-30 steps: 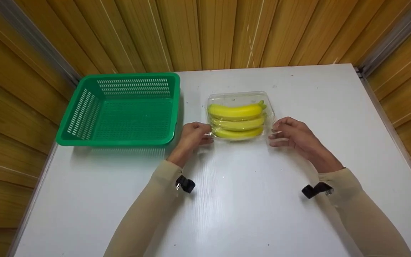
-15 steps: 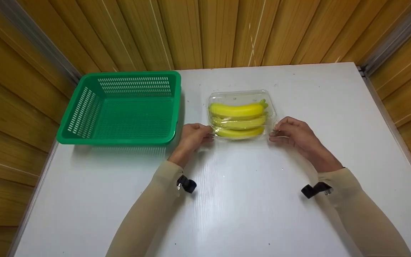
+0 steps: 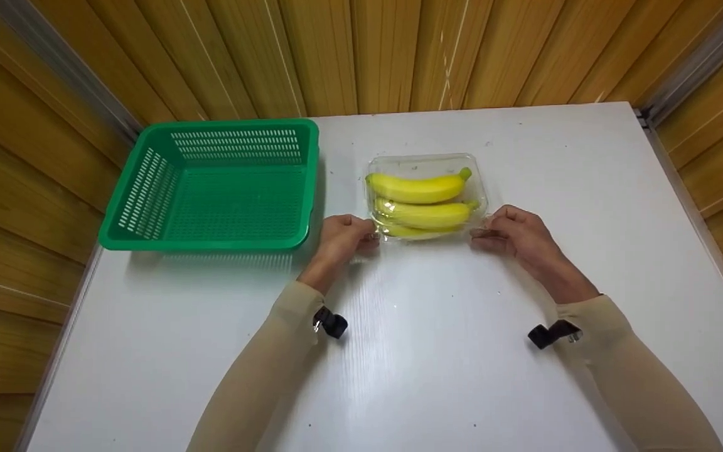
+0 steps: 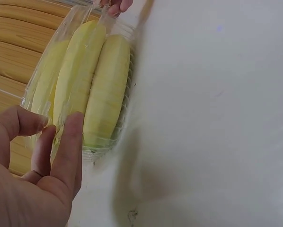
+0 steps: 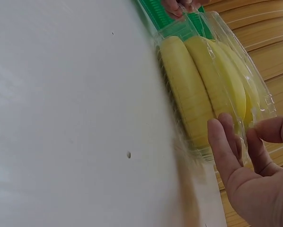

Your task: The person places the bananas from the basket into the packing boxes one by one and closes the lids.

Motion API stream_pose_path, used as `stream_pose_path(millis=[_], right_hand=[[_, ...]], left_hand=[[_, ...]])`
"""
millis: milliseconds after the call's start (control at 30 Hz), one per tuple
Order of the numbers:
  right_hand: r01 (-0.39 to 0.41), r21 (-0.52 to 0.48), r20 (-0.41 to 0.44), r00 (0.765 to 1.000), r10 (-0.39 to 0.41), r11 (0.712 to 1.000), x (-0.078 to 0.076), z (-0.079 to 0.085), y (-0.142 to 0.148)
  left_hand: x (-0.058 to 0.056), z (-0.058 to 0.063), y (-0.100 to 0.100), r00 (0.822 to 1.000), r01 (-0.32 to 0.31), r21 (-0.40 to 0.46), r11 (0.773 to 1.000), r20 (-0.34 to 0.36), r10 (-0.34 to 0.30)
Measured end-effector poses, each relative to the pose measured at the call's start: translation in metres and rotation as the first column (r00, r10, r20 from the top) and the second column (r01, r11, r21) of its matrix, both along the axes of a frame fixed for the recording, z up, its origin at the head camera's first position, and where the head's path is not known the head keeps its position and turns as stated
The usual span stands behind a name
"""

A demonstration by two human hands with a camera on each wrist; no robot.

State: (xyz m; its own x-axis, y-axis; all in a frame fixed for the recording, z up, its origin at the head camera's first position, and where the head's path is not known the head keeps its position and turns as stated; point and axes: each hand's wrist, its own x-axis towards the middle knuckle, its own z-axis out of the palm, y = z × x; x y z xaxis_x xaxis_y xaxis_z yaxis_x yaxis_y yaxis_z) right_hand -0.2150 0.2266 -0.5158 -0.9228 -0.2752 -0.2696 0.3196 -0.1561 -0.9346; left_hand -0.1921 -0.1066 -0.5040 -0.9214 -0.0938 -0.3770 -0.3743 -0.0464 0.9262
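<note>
A clear plastic clamshell box (image 3: 424, 164) lies on the white table, with three yellow bananas (image 3: 421, 189) side by side inside. At its front left corner, my left hand (image 3: 341, 237) pinches the plastic edge between thumb and fingers. My right hand (image 3: 523, 237) pinches the edge at the front right corner. In the left wrist view, thumb and index finger meet on the thin lid edge beside the bananas (image 4: 106, 90). The right wrist view shows a similar pinch near the banana ends (image 5: 186, 90). Both wrist views show the lid's front edge standing above the base.
A green plastic basket (image 3: 242, 245) with slotted sides stands to the left of the box, close to my left hand. Wood-patterned panels (image 3: 386, 56) rise behind the table (image 3: 424, 351) and at both sides. Black wrist cameras (image 3: 335, 325) sit on both sleeves.
Both hands stay at the box's front corners with only slight movement. Through the plastic the bananas look different, as the lid's front edge has shifted. The head view has tipped slightly.
</note>
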Motion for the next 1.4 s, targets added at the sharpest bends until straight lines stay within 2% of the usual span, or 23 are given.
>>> stream_pose_path(millis=[167, 333, 733, 967, 1200, 1400], right_hand=[[0.001, -0.027, 0.028, 1.000, -0.001, 1.000, 0.000, 0.003, 0.001], [0.015, -0.017, 0.043, 0.999, -0.014, 1.000, 0.000, 0.003, 0.002], [0.058, -0.035, 0.069, 0.996, -0.056, 0.998, 0.002, 0.004, 0.000], [0.071, -0.043, 0.085, 0.994, -0.067, 0.997, 0.001, 0.006, 0.000], [0.045, -0.039, 0.118, 0.992, -0.041, 0.998, -0.002, 0.005, -0.001], [0.045, -0.023, 0.131, 0.990, -0.041, 0.999, -0.002, 0.003, -0.002]], left_hand=[[0.001, 0.005, 0.001, 0.999, -0.006, 0.009, 1.000, 0.037, 0.006], [0.001, 0.005, 0.004, 1.000, -0.017, 0.036, 0.999, 0.011, 0.017], [0.005, 0.003, 0.009, 0.995, -0.101, 0.124, 0.987, -0.005, 0.103], [0.005, 0.001, 0.009, 0.995, -0.099, 0.154, 0.983, 0.018, 0.097], [0.007, -0.002, 0.009, 0.996, -0.064, 0.125, 0.990, 0.062, 0.057], [0.007, -0.003, 0.011, 0.997, -0.065, 0.137, 0.988, 0.041, 0.060]])
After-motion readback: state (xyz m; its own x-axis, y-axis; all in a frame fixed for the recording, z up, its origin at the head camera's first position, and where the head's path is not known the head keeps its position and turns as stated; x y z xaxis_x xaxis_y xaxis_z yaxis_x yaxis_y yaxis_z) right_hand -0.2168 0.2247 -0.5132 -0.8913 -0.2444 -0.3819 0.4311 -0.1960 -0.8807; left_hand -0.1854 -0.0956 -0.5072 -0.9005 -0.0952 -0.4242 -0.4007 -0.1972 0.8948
